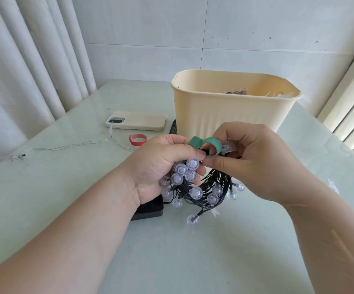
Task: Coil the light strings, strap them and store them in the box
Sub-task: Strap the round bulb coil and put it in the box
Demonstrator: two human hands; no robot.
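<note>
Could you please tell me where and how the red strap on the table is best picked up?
I would pinch the near wall of the red strap from above, one finger inside the loop, since it stands on edge as an open ring.

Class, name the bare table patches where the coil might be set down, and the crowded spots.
Bare: table between coil and near edge; left, below the wire. Crowded: around phone, red strap and box; beside the black pack.
</note>
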